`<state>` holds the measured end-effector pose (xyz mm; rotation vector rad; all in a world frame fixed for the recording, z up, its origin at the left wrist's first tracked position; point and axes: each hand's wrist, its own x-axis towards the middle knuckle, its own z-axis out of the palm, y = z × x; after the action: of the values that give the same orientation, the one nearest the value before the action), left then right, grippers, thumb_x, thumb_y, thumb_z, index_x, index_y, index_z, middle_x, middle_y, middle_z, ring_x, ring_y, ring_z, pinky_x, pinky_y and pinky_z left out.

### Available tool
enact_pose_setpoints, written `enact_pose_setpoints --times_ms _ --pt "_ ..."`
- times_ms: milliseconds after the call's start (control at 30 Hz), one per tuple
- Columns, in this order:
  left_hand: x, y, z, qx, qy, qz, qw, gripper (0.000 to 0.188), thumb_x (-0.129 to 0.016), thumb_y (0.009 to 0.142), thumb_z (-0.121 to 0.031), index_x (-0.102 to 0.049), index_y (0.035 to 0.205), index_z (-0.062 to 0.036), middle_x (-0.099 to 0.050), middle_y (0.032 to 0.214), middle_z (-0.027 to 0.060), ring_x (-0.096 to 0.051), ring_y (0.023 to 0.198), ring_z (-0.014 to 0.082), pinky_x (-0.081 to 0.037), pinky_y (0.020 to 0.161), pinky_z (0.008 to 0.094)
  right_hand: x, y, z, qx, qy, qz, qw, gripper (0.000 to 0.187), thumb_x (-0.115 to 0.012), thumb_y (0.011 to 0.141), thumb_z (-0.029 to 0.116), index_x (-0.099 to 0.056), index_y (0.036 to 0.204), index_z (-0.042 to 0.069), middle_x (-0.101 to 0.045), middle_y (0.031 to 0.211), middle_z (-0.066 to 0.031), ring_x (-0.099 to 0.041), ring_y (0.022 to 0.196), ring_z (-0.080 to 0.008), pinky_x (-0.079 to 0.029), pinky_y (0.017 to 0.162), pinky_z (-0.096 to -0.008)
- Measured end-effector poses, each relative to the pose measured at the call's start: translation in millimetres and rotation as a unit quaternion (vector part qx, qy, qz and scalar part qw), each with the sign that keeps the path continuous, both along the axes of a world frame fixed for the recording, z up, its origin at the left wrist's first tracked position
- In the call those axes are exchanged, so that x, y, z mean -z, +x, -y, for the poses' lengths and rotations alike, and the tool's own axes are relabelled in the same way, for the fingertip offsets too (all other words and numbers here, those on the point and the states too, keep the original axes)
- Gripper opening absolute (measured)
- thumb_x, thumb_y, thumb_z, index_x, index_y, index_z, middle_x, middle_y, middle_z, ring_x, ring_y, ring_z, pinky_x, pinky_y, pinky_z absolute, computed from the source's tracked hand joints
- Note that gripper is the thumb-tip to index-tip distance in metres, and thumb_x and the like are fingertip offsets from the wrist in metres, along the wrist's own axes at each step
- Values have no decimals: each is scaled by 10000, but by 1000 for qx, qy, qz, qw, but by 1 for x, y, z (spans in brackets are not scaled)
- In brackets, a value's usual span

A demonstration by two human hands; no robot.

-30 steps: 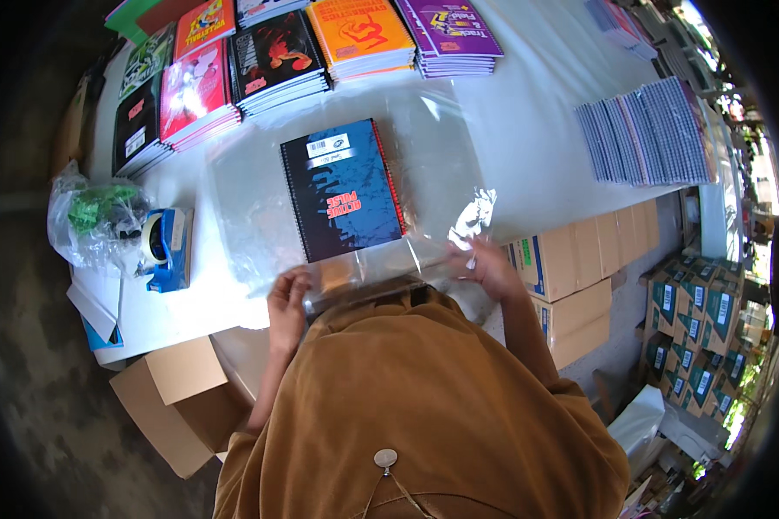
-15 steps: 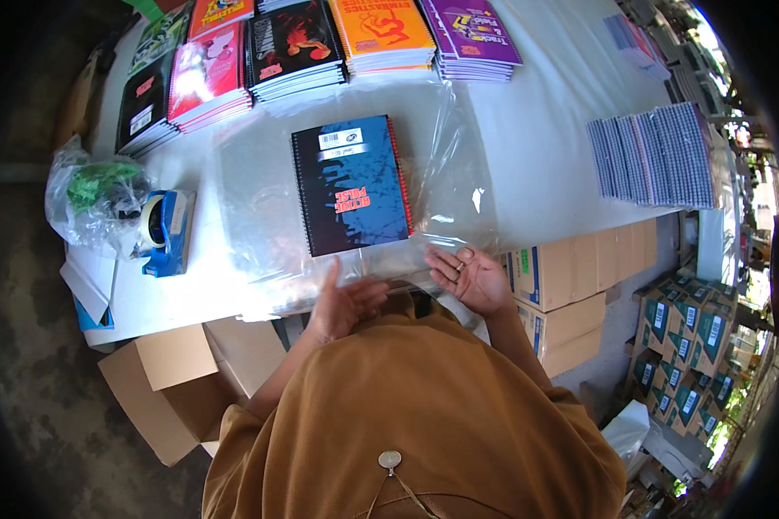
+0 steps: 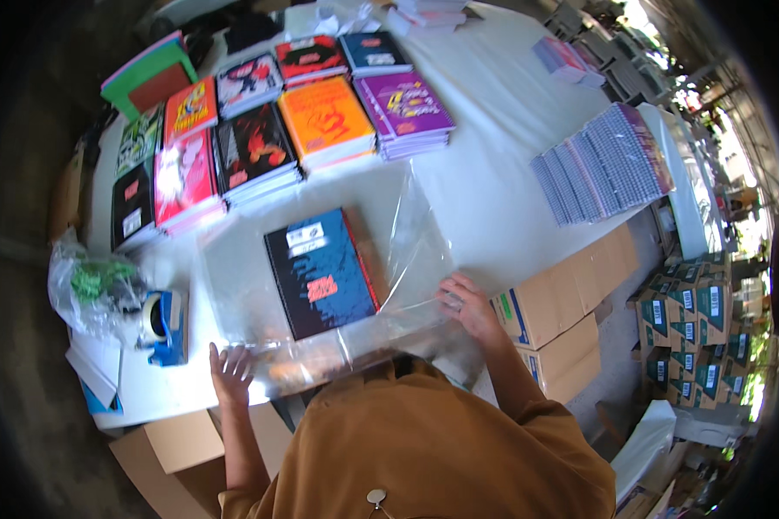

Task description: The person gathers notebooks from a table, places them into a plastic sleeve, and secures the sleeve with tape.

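A spiral notebook with a black and blue cover lies flat in front of me, on top of clear plastic film spread over the table. My left hand is at the table's near edge, left of the notebook, its fingers spread and nothing visible in it. On the other side, my right hand rests by the film's right edge with fingers extended; whether it touches the film is hard to make out. Both hands are apart from the notebook.
Stacks of coloured notebooks stand in rows at the back left. A blue tape dispenser and a plastic bag sit at the left. Another notebook pile is at the right. Cardboard boxes stand beside the table.
My hands have moved apart, the left one outward to the left and the right one toward the film's edge. The view has shifted, bringing more of the far table in.
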<state>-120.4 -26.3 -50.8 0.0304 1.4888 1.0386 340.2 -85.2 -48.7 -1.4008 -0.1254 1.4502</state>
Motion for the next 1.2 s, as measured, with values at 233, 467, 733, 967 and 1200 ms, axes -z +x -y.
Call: enact_pose_setpoints --times_ms 233,467,733,967,1200 --pt "-19 0 -20 244 217 -48 944 183 -607 792 -89 -539 960 -59 -512 689 5 -515 603 115 -462 595 250 13 42 -62 -140 -8 22 990 523 -667 803 217 -462 1254 52 -606 1013 -70 -601 924 -187 -467 766 -321" --pt "-42 0 -25 264 53 -182 946 872 -666 744 -495 -243 1368 -58 -520 1109 159 -573 858 264 -464 673 369 7 46 -76 -299 0 115 947 326 -670 796 209 -601 1080 63 -625 906 -33 -612 828 -136 -477 691 -275" --pt "-27 -3 -85 414 100 -192 884 173 -623 826 -255 -614 780 -89 -585 661 12 -546 564 104 -443 555 283 -7 37 -138 -298 56 252 919 327 -673 800 264 -653 1023 25 -628 789 -14 -579 684 -109 -457 593 -231" --pt "-55 38 -76 435 404 -274 756 113 -618 769 -84 -531 733 -22 -540 1158 140 -489 1121 264 -376 936 334 -60 22 -144 -553 143 458 682 276 -688 755 260 -684 858 4 -632 665 -91 -568 606 -146 -463 631 -297" --pt "-50 91 -88 494 428 -228 722 159 -553 768 -20 -492 626 -58 -187 1493 136 -282 1323 164 -366 910 294 -62 -24 -141 -468 271 310 782 216 -677 759 210 -627 744 1 -299 1371 -323 -104 1392 -231 -255 1015 -360"
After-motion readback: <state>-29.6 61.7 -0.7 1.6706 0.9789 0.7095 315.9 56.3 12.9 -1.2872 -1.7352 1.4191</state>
